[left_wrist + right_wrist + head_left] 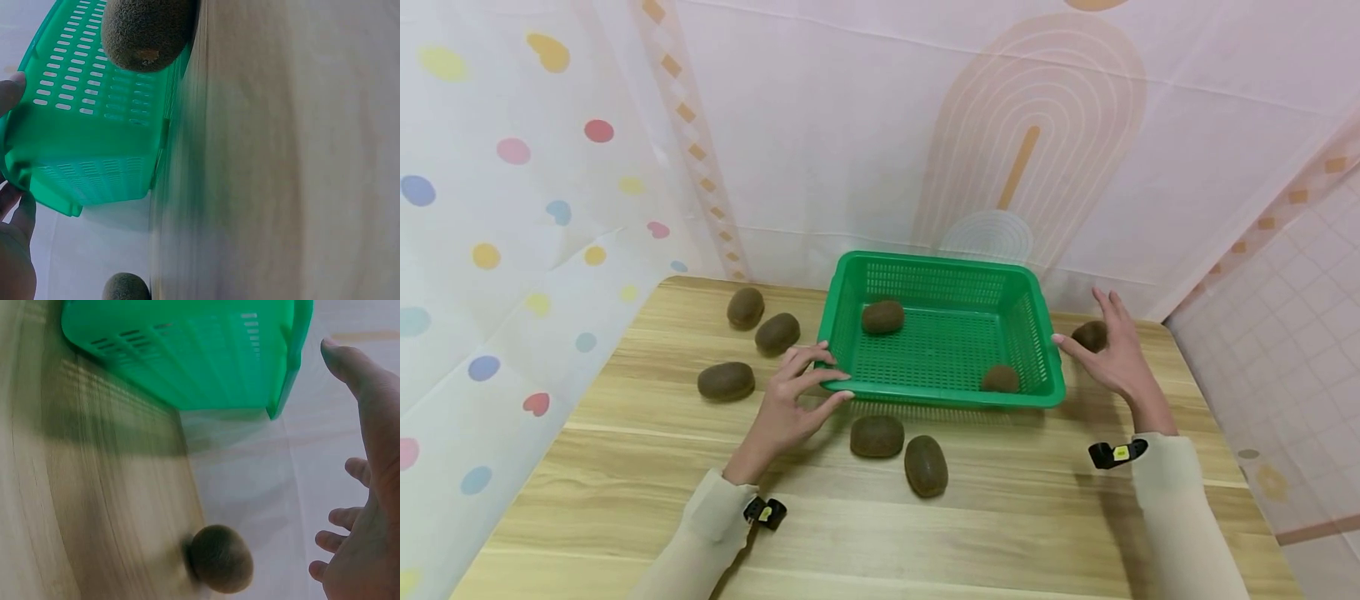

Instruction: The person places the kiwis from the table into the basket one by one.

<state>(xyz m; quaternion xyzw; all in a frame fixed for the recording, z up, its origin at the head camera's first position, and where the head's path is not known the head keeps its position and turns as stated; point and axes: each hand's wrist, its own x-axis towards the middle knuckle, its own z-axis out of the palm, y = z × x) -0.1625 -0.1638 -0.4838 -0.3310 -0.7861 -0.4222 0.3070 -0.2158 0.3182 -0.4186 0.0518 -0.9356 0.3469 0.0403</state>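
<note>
A green plastic basket (925, 398) with slotted walls stands toward the back of the table, two brown kiwis inside: one kiwi (883, 317) back left, another kiwi (1001, 379) front right. My left hand (793, 404) grips its front-left corner, fingers over the rim and thumb at the front; the left wrist view shows the fingertips (19, 79) on the rim. My right hand (1112, 354) is beside the right end, fingers spread and thumb at or very near the rim; the right wrist view shows the thumb (350, 365) apart from it. A kiwi (1090, 336) lies partly hidden behind this hand.
Left of the basket lie three kiwis: one at the back (746, 309), a second kiwi (777, 334) and a third kiwi (726, 382). In front are a kiwi (877, 437) and another kiwi (927, 467). A patterned cloth (820, 125) hangs behind the wooden table (865, 542).
</note>
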